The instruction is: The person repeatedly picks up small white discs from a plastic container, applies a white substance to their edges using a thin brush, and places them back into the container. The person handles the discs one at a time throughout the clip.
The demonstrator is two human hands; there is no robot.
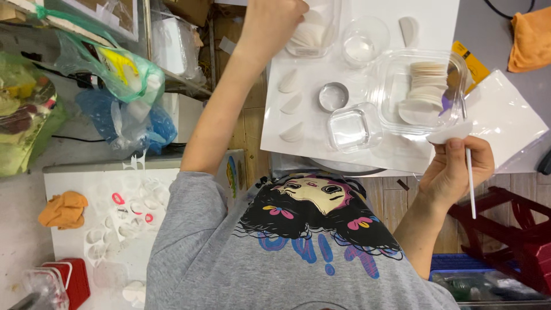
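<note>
White round wafers lie stacked in a clear plastic tub (422, 92) on the pale sheet (321, 123) covering the desk. The right hand (456, 169) is just below that tub, its fingers (453, 150) closed on a thin white stick (470, 181) and pinching a folded white wafer (450, 133) at the tub's near edge. The left hand (274, 23) reaches up to a second clear container (314, 31) of wafers at the top of the sheet; whether its fingers hold anything cannot be told from here. Three folded white pieces (291, 103) sit in a column down the sheet's left side, with a round metal cutter ring (333, 96), a small square clear tub (354, 127) and a round clear cup (365, 41) between them and the wafer tub. A yellow packet (472, 63) pokes out behind the tub, and an orange cloth (531, 37) lies at the top right corner.
</note>
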